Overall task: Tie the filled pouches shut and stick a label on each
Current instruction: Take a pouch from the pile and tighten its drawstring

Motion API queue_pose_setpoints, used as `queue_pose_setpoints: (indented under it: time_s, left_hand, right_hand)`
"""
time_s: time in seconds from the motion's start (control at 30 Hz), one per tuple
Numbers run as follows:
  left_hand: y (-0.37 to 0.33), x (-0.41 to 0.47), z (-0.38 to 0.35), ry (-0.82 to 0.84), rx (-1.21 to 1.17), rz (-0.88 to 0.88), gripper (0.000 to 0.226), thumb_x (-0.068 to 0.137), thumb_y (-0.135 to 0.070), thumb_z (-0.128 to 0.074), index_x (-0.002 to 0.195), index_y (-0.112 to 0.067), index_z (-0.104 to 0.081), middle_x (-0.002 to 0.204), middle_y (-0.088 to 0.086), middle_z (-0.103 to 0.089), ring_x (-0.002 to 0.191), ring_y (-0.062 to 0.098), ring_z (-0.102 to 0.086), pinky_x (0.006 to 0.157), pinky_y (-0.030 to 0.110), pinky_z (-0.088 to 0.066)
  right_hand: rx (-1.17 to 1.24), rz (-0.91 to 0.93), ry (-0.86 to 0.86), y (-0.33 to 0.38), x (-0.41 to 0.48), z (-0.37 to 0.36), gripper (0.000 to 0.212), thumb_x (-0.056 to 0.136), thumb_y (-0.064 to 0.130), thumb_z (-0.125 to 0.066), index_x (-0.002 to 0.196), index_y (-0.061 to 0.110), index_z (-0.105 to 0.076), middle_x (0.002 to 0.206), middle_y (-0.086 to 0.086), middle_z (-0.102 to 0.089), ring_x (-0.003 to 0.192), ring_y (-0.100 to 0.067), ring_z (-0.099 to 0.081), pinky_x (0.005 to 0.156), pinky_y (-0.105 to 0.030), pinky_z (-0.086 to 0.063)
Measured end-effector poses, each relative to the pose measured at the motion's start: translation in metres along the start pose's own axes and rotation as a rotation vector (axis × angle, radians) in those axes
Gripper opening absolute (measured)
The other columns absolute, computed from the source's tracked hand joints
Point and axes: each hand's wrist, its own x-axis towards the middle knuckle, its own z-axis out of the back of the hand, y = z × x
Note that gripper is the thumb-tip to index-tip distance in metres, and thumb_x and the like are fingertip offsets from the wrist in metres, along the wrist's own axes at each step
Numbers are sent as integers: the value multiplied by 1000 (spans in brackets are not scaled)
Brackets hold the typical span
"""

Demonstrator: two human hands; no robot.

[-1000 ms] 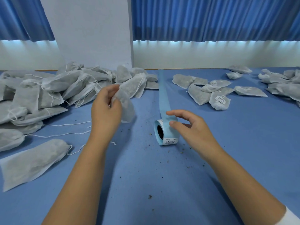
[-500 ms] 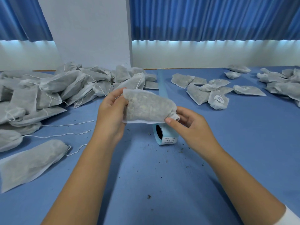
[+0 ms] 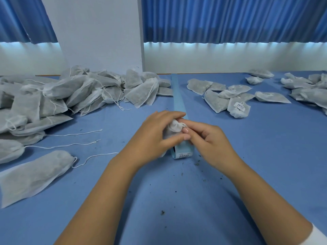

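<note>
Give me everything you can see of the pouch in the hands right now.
The small white non-woven fabric pouch is held in both hands over the pale blue label roll. Only its gathered, bunched neck shows, crossed by a thin white drawstring; the body is mostly hidden. The left hand wraps round it; the right hand pinches at the neck. No label shows on it.

This looks like a packing workroom, with everything laid out for hand assembly. A wide blue worktop (image 3: pixel 265 156) carries a heap of filled pouches (image 3: pixel 70 96) on the left, labelled pouches (image 3: pixel 238 107) on the right and a label roll (image 3: pixel 182 154) between them. Behind it are plain surroundings: blue curtains (image 3: pixel 230 18) and a white pillar (image 3: pixel 97 32).
</note>
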Motion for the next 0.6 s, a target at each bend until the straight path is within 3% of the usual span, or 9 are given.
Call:
queue_pose_setpoints:
  time_s: [0.1, 0.23, 0.37, 0.43, 0.5, 0.6]
  left_hand:
    - [0, 1, 7, -30, 60, -20, 39, 89, -33, -72, 125, -18, -66, 107, -15, -63, 104, 16, -59, 100, 32, -39]
    - [5, 1, 16, -54, 209, -92, 25, 92, -20, -65, 114, -15, -73, 107, -3, -72, 96, 24, -64, 93, 42, -43]
    - [6, -1, 21, -52, 286, -68, 22, 82, -15, -55, 89, -12, -76, 86, -1, -73, 86, 26, -64, 91, 41, -42]
    - [3, -2, 18, -18, 198, -48, 25, 79, -23, -51, 77, -11, -73, 77, 2, -71, 80, 23, -62, 91, 36, -42]
    - [-1, -3, 16, 7, 49, 31, 30, 76, -34, -49, 72, -13, -70, 73, 5, -68, 73, 20, -58, 82, 27, -43]
    - [-5, -5, 13, 59, -136, 206, 27, 69, -45, -52, 72, -24, -69, 77, 8, -68, 73, 25, -60, 67, 35, -48]
  right_hand:
    - [-123, 31, -42, -2, -2, 0, 28, 98, 9, -54, 113, 26, -71, 76, 28, -67, 65, 4, -55, 64, -6, -38]
    - [-154, 37, -138, -1, -1, 4, 19, 94, 13, -62, 102, 26, -75, 74, 14, -70, 59, 3, -54, 58, -6, -36]
    - [-77, 11, -57, 1, -1, 9, 15, 94, 18, -63, 91, 25, -75, 55, 11, -57, 48, 0, -42, 52, -7, -32]
    - [-28, 11, -49, 3, -1, 7, 13, 92, 17, -65, 87, 23, -76, 54, 13, -50, 50, -2, -40, 53, -9, -33]
    - [38, -9, -137, 4, 0, 8, 10, 87, 19, -70, 81, 25, -76, 56, 5, -48, 53, -6, -39, 53, -13, -35]
    - [88, -16, -304, 6, 1, 11, 7, 80, 21, -77, 77, 28, -77, 62, -1, -58, 57, -9, -43, 56, -15, -38]
